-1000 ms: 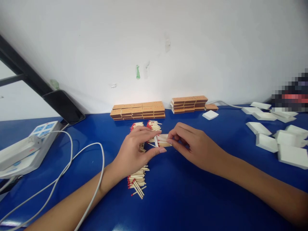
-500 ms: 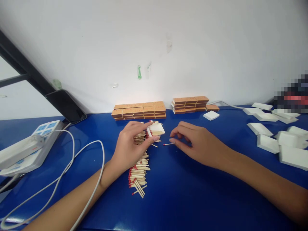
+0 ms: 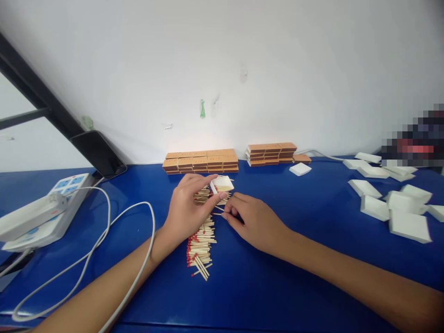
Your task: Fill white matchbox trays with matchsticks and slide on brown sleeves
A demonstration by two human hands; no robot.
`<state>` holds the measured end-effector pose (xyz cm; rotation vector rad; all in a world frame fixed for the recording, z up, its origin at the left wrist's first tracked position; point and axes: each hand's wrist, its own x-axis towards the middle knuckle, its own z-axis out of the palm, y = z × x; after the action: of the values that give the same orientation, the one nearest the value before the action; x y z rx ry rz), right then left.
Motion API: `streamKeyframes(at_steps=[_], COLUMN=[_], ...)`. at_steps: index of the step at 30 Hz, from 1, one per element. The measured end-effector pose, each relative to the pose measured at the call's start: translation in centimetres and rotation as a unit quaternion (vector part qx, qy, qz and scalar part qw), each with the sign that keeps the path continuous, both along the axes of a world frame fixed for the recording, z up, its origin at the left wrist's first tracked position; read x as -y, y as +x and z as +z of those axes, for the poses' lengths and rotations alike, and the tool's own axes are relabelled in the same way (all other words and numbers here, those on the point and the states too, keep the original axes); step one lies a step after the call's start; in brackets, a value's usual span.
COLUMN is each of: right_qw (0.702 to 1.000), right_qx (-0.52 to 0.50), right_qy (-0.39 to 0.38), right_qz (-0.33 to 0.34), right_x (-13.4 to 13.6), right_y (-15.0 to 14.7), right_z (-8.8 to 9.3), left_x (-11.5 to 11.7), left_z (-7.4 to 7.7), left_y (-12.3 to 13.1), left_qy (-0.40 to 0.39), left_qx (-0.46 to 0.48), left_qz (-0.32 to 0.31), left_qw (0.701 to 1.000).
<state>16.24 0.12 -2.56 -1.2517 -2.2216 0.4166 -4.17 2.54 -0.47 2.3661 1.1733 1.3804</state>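
Observation:
My left hand (image 3: 187, 203) is closed on a small white matchbox tray (image 3: 224, 182), thumb at the near side and fingers at the far side. Some matches lie inside the tray, which sits tilted over the heap. Close to its right, my right hand (image 3: 258, 224) pinches a single match (image 3: 218, 213) between thumb and forefinger, pointing left. A long pile of red-headed matches (image 3: 203, 240) runs under and below my left hand. Part of that pile is hidden by the hand and tray.
Stacked orange matchboxes (image 3: 201, 162) stand along the wall, with a second stack (image 3: 272, 154) to the right. One white tray (image 3: 300, 169) lies near it; several more trays (image 3: 374, 208) are scattered at right. A power strip (image 3: 65, 203), phone (image 3: 99, 153) and white cable (image 3: 152, 231) occupy the left.
My right hand has moved left with the match, up to the tray and pile. My left hand keeps hold of the tray in nearly the same place. The view has shifted slightly.

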Motion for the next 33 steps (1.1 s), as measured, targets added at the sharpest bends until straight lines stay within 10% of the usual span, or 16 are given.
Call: streamKeyframes(at_steps=[19,33], right_qw=[0.999,0.991], right_qx=[0.009,-0.084], right_qy=[0.037,0.099], right_qz=[-0.039,0.019], right_x=[-1.3,-0.8], right_y=[4.1,3.5], right_z=[1.8,2.6], left_x=[-1.0,0.6], left_z=[-0.3,0.1], left_y=[-0.9,0.4], left_qy=[-0.001,-0.036], left_qx=[-0.054,-0.013], left_qz=[0.036,-0.088], left_qw=[0.998,0.995])
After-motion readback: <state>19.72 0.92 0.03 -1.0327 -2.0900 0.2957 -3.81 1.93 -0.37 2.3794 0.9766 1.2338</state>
